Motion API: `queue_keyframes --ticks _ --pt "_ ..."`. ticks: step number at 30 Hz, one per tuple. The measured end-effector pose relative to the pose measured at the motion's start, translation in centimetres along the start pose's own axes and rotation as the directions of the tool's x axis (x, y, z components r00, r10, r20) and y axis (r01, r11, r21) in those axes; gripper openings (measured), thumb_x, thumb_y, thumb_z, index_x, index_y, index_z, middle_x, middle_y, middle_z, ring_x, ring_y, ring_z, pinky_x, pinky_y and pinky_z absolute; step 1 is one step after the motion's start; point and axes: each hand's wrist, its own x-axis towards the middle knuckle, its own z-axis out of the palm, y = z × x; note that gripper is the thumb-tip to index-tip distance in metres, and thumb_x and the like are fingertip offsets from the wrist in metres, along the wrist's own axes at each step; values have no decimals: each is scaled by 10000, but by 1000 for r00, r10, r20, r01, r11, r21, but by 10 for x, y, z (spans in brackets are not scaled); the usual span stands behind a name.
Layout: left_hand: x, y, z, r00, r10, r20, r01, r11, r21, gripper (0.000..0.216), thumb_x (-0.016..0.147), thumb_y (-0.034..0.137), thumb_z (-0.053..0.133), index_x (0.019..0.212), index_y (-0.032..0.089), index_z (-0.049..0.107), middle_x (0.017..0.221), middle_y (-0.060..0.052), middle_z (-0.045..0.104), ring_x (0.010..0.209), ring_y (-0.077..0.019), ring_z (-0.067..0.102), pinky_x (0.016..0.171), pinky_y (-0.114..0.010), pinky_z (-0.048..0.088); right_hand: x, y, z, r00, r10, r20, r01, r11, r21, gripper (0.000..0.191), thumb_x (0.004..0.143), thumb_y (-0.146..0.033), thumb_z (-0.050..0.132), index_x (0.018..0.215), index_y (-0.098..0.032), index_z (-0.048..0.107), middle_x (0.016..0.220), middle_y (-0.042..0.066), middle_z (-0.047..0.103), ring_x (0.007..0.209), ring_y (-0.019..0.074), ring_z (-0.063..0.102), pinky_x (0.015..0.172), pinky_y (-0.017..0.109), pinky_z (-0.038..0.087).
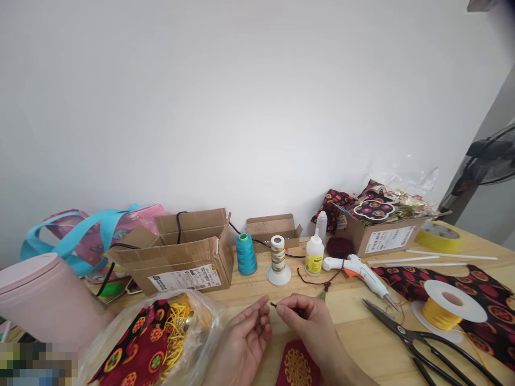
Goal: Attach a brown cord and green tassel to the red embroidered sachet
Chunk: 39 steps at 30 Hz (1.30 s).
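My right hand (pixel 311 327) pinches a small dark piece, perhaps a cord end (pixel 273 305), between thumb and forefinger. Its tip sticks out toward my left hand (pixel 245 343), which is half curled with the palm up and holds nothing visible; a small gap parts the two hands. Partly under my right hand lies a dark red cloth piece with gold embroidery (pixel 296 365). Just beyond the hands stand a white spool of metallic thread (pixel 277 256) and a glue bottle with a yellow label (pixel 314 256). A dark red cord with a tassel (pixel 323 292) lies nearby.
Scissors (pixel 406 335), a glue gun (pixel 364 274) and a yellow cord spool (pixel 446 308) lie right. A plastic bag with patterned cloth (pixel 148 343), a cardboard box (pixel 181 262) and a pink tumbler (pixel 52 300) stand left. Behind is teal thread (pixel 247 256); a filled box (pixel 378 230) stands back right.
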Motion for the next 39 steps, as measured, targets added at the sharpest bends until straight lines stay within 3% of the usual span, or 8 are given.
queue_keyframes --ticks 3,7,13,19,23,29,35,39 --pt "-3 1 -1 995 85 42 -88 993 79 209 735 61 487 930 93 556 752 -66 584 577 -61 527 547 -171 475 0 1 0 1000 -7 14 7 1000 -10 205 594 -313 636 614 -109 648 581 32 590 539 112 446 505 211 350" --pt "-4 1 -2 982 167 92 -180 970 166 148 686 144 581 827 104 595 675 -34 570 531 -45 489 505 -138 449 -1 0 0 1000 -16 4 16 999 -46 223 606 -332 633 608 -110 646 579 31 584 539 116 451 507 215 352" --pt "-1 0 0 996 53 77 -56 998 38 178 689 30 524 831 73 621 655 -21 525 490 -26 440 443 -127 398 -2 -4 -1 1000 -20 12 20 999 -29 216 610 -339 637 617 -125 659 577 28 599 550 124 478 523 217 369" --pt "-2 -7 3 968 79 238 -88 996 26 173 685 159 585 824 69 633 570 9 495 445 -12 365 392 -116 319 -3 -1 4 997 -33 69 32 999 25 197 641 -314 622 623 -120 655 610 35 615 575 123 497 556 218 383" --pt "-3 -9 3 975 103 199 -133 980 148 126 641 197 631 711 94 644 576 -10 542 533 -49 462 461 -131 356 -4 1 6 995 -31 98 29 999 22 217 649 -329 615 633 -117 662 584 26 604 552 113 486 520 204 376" --pt "-2 -8 3 981 148 123 -162 980 114 151 555 220 693 526 122 582 476 33 500 460 -44 425 433 -143 338 -4 2 7 995 -24 95 21 999 35 214 641 -322 629 639 -113 673 591 38 627 543 116 503 503 197 380" --pt "0 -5 7 978 153 141 -175 972 159 178 512 220 718 623 108 636 481 42 517 393 -8 335 374 -109 282 -2 0 3 997 -46 62 43 998 48 201 627 -306 646 710 -128 688 676 61 659 644 170 565 578 236 421" --pt "4 -5 4 980 159 122 -183 959 215 239 480 250 732 665 122 649 518 24 548 445 -25 400 428 -113 329 -2 -1 3 995 -60 77 56 997 62 227 622 -318 650 758 -142 689 735 70 663 712 194 572 642 260 431"
